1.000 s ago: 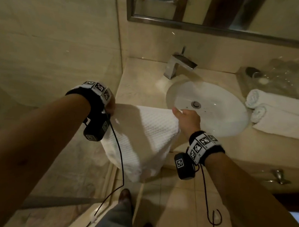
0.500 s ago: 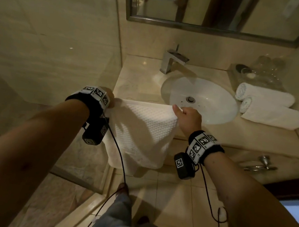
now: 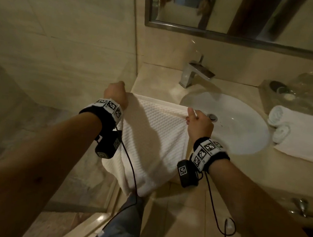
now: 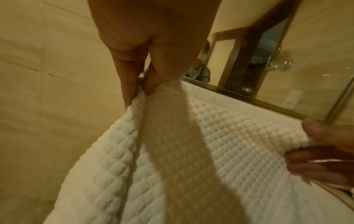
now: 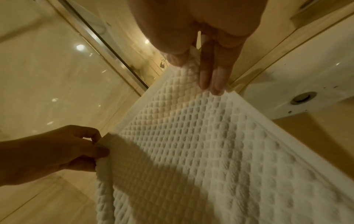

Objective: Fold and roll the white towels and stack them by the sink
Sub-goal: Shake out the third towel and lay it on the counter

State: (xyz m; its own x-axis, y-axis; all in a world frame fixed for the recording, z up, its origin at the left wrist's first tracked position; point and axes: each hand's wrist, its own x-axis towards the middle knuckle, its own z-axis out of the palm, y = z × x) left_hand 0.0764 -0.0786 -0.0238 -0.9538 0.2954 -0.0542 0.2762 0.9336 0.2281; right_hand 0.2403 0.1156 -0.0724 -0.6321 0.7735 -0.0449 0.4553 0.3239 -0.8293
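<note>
Here, from the head view, a white waffle towel (image 3: 150,136) hangs between both hands over the near left edge of the bench (image 3: 155,80), its top edge stretched level, probably so it can be laid flat on the bench for folding. The left hand (image 3: 116,94) pinches the far left corner beside the wall; the right hand (image 3: 198,121) pinches the other corner just in front of the sink (image 3: 245,125). Two rolled towels (image 3: 291,132) already lie to the right of the sink, so part of the job looks done. In the left wrist view, the fingers (image 4: 130,84) clamp a bunched corner. In the right wrist view, the thumb and fingers (image 5: 210,72) nip the hem, keeping the cloth taut and free of creases.
</note>
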